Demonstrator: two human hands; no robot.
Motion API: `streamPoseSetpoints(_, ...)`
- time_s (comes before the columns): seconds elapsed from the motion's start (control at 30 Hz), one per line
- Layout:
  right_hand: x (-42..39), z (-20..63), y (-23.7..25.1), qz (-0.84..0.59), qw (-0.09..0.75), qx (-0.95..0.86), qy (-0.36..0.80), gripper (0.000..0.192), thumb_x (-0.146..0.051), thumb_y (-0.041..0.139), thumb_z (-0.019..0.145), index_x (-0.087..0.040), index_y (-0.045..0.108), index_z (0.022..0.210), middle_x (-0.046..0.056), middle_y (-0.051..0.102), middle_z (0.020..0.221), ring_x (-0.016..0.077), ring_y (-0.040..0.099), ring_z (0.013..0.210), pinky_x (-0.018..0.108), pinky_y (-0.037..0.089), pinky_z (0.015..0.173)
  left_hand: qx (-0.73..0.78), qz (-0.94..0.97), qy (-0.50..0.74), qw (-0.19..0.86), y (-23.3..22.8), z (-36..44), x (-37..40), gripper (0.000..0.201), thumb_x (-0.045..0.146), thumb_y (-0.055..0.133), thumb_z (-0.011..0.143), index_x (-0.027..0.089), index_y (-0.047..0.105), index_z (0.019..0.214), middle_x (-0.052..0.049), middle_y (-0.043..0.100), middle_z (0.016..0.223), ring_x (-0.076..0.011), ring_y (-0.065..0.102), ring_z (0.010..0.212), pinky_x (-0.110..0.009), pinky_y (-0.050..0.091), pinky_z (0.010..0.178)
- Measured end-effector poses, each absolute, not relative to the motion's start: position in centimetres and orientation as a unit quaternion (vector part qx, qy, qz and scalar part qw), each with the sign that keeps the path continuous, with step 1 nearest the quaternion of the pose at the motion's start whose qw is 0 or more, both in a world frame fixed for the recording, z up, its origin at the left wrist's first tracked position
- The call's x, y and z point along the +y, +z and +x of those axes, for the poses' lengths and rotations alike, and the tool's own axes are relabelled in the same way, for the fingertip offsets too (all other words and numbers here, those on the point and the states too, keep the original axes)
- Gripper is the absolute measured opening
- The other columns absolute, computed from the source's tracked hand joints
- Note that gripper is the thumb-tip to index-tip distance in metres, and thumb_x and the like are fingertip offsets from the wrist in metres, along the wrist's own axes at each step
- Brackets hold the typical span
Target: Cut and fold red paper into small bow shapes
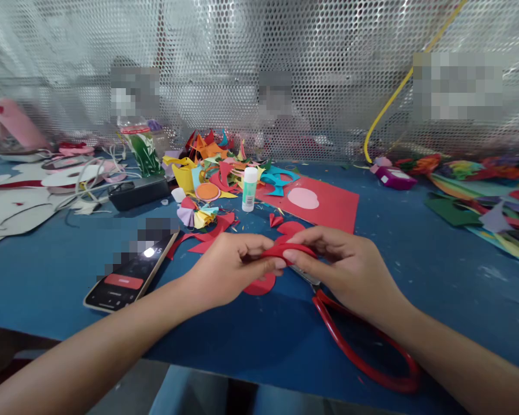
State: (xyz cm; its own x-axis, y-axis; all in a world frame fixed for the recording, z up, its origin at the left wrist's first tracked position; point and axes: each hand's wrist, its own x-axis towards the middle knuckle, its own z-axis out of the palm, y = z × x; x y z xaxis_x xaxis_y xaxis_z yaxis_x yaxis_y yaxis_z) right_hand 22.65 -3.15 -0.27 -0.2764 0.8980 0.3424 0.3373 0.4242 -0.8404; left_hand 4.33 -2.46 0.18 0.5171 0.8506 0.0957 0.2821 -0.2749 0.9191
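Note:
My left hand (pixel 227 268) and my right hand (pixel 343 268) meet at the middle of the blue table (pixel 436 259). Together they pinch a small piece of red paper (pixel 288 249), bent into a curve between the fingertips. A red paper circle (pixel 262 285) lies flat under my left hand. Red-handled scissors (pixel 358 346) lie on the table beneath my right hand and wrist, blades partly hidden by the hand. More red paper scraps (pixel 211 233) lie just beyond my left hand.
A phone (pixel 130 274) with a lit screen lies to the left. A glue stick (pixel 249 189) stands upright by a red sheet (pixel 328 204) with a pink oval. Coloured paper cuttings (pixel 216 164) pile behind; more paper (pixel 480 196) at right. A perforated metal screen (pixel 259 69) closes the back.

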Motion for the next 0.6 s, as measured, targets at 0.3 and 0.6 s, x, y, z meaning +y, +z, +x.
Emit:
streamPoseSetpoints(0.3, -3.18, 22.7, -0.52, -0.418, 0.425, -0.742, 0.307, 0.005, -0.028, 0.062, 0.078, -0.025, 0.062, 0.074, -0.002, 0.067, 0.068, 0.0146, 0.063, 0.062, 0.026, 0.053, 0.058, 0.395, 0.762, 0.273, 0.434, 0.26, 4.13, -2.49, 0.018, 0.028, 0.054, 0.083, 0.014, 0.064, 0.08, 0.0, 0.06, 0.07, -0.0085, 0.049, 0.062, -0.019, 0.038, 0.055)
streamPoseSetpoints(0.6, -3.13, 22.68, -1.13, -0.408, 0.422, -0.756, 0.292, 0.018, -0.027, 0.069, 0.071, -0.025, 0.062, 0.087, -0.001, 0.069, 0.08, 0.0153, 0.065, 0.072, 0.027, 0.055, 0.067, 0.395, 0.812, 0.25, 0.35, -0.29, 4.02, -2.3, 0.021, 0.025, 0.054, 0.081, 0.013, 0.063, 0.067, 0.0, 0.062, 0.061, -0.0083, 0.052, 0.053, -0.018, 0.035, 0.047)
